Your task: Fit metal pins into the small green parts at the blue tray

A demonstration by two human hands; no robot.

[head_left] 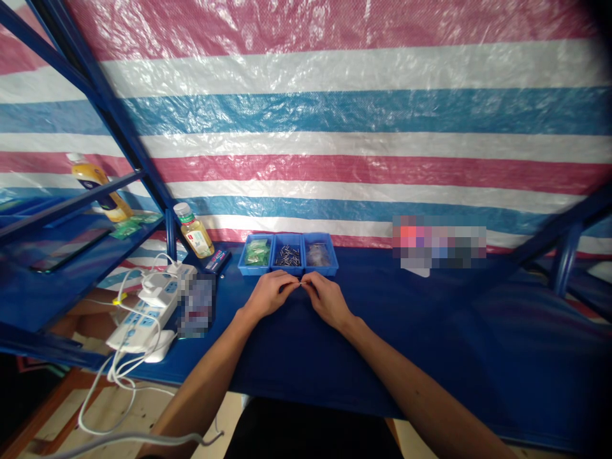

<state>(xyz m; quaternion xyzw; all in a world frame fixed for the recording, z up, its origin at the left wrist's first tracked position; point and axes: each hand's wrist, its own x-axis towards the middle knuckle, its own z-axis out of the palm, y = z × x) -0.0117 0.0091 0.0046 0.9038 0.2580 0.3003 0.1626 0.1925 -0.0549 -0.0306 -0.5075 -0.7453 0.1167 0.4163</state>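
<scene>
Count: two hands, three blue plastic bins (pixel 288 269). My left hand (pixel 268 293) and right hand (pixel 327 299) pinch narrowly on one thin metal piece (pixel 301 284), long axis running left-right.

Thin silver metal pin (pixel 301 284), very small, roughly level, pinched between fingertips of left hand (pixel 269 294) and right hand (pixel 327 299); hands nearly touching. Blue plastic three-compartment tray (pixel 288 272) just ahead of hands. Middle compartment: loose slim metal pins (pixel 288 257). Left compartment: green packets (pixel 256 252). Right compartment: clear plastic bag (pixel 318 255), contents unclear.
</scene>
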